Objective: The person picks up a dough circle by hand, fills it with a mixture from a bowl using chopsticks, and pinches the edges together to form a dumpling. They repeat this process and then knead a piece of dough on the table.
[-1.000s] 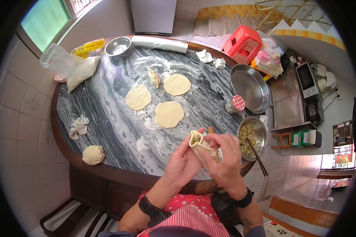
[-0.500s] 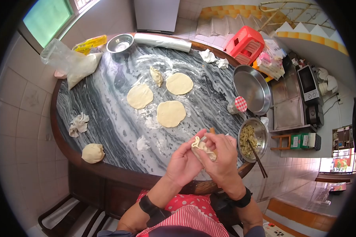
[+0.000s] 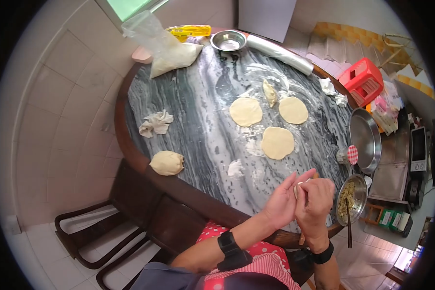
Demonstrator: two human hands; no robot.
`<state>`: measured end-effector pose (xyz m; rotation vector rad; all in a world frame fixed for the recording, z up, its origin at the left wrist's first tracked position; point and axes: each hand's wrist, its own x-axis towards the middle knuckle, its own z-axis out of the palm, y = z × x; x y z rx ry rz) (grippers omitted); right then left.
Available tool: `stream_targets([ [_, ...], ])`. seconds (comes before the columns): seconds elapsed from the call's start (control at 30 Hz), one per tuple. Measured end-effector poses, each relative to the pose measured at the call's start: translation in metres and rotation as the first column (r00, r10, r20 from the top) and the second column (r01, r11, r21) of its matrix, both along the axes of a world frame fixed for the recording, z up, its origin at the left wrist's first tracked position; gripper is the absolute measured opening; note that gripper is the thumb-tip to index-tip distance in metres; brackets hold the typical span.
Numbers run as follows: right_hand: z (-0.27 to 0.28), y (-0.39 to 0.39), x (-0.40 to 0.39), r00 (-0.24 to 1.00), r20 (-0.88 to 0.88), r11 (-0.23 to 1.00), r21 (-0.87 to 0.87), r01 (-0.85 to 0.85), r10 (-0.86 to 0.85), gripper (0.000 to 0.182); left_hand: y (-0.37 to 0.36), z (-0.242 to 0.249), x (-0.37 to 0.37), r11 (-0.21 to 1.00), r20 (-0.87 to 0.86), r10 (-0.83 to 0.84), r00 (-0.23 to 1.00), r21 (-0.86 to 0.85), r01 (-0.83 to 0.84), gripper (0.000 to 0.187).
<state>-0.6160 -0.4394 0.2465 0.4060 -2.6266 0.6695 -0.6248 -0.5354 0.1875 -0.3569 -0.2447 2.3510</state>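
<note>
Over the table's near right edge, my left hand (image 3: pixel 279 205) supports a dumpling (image 3: pixel 298 185), its fingers stretched out beneath. My right hand (image 3: pixel 316 202) curls over the dumpling from the right and pinches it. Most of the dumpling is hidden between the hands. Beyond them, three flat dough wrappers (image 3: pixel 278 143) lie on the floured marble, with a folded dumpling (image 3: pixel 269 93) by the two farther ones. Close to my right hand is a metal bowl of chopped filling (image 3: pixel 345 198), with chopsticks (image 3: pixel 349 227) leaning out over its rim.
A dough lump (image 3: pixel 167 163) and crumpled tissue (image 3: pixel 156 123) lie at left. At the back are a flour bag (image 3: pixel 175 57), a small metal bowl (image 3: pixel 228 41) and a plastic roll (image 3: pixel 281 54). A jar (image 3: pixel 348 155) and a wide pan (image 3: pixel 365 140) stand right; a chair (image 3: pixel 101 227) is lower left.
The view has swung left, so the table things appear farther right. My right hand has closed further over the dumpling, whose pleated edge showed before and is now mostly covered.
</note>
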Motion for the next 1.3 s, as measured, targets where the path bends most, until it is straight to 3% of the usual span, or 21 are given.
stream_targets([
  [0.1,-0.001,-0.006,-0.007,0.998,0.045,0.999,0.016,-0.039,0.038,0.027,-0.003,-0.007,-0.003,0.999,0.039,0.025,0.999,-0.029,-0.024,0.047],
  [0.17,0.006,-0.007,-0.008,0.996,0.088,0.999,0.013,-0.032,0.031,0.031,-0.010,-0.003,-0.010,0.988,0.138,0.040,0.990,-0.155,-0.018,0.045],
  [0.23,0.014,-0.001,-0.005,0.990,0.141,0.993,-0.113,0.031,-0.015,0.037,-0.016,-0.007,-0.014,0.994,0.127,0.072,0.989,-0.089,-0.061,0.046],
  [0.27,0.012,0.003,-0.002,0.989,0.143,0.994,-0.089,0.056,-0.043,0.037,-0.018,-0.009,-0.013,0.993,0.121,0.120,0.985,-0.036,-0.116,0.046],
  [0.33,0.004,0.007,0.003,0.980,0.198,0.980,-0.191,0.048,-0.009,0.034,-0.020,-0.003,-0.013,0.996,0.131,0.088,0.987,-0.030,-0.085,0.048],
  [0.5,-0.004,0.013,0.004,0.991,0.072,0.976,-0.193,-0.101,0.117,0.024,-0.028,-0.001,-0.005,0.997,0.035,0.022,0.999,0.069,-0.024,0.052],
  [0.6,-0.018,0.024,0.012,0.977,0.063,0.970,-0.148,-0.191,0.202,0.027,-0.030,-0.022,0.005,0.980,0.096,-0.070,0.993,0.191,0.050,0.052],
  [0.73,-0.005,0.027,0.020,0.973,0.173,0.976,-0.178,-0.125,0.156,0.033,-0.030,-0.029,0.017,0.978,0.021,-0.065,0.998,0.199,0.060,0.049],
  [0.83,-0.005,0.023,0.014,0.979,0.086,0.966,-0.199,-0.165,0.185,0.033,-0.027,-0.007,0.016,0.993,0.051,-0.076,0.996,-0.082,0.080,0.047],
  [0.93,-0.018,0.019,0.013,0.966,0.078,0.954,-0.192,-0.228,0.247,0.023,-0.024,0.007,0.019,0.983,0.115,-0.062,0.991,-0.167,0.081,0.043],
  [1.03,-0.033,0.018,0.016,0.963,0.009,0.949,-0.175,-0.262,0.268,0.019,-0.025,-0.006,0.025,0.988,0.100,-0.025,0.995,-0.147,0.040,0.041],
  [1.17,-0.031,0.015,0.020,0.959,0.049,0.957,-0.100,-0.274,0.279,0.026,-0.025,-0.021,0.027,0.993,0.101,0.034,0.994,-0.118,-0.022,0.039],
  [1.23,-0.016,0.015,0.022,0.967,-0.006,0.928,-0.281,-0.246,0.255,0.037,-0.027,-0.022,0.026,0.986,-0.014,0.042,0.999,-0.162,-0.043,0.040],
  [1.27,-0.009,0.021,0.024,0.963,-0.011,0.920,-0.293,-0.260,0.269,0.037,-0.028,-0.020,0.025,0.983,-0.016,0.056,0.998,-0.175,-0.058,0.040],
  [1.3,-0.002,0.035,0.028,0.980,0.051,0.935,-0.312,-0.166,0.191,0.040,-0.025,-0.017,0.024,0.989,0.056,0.068,0.996,-0.132,-0.060,0.042],
])
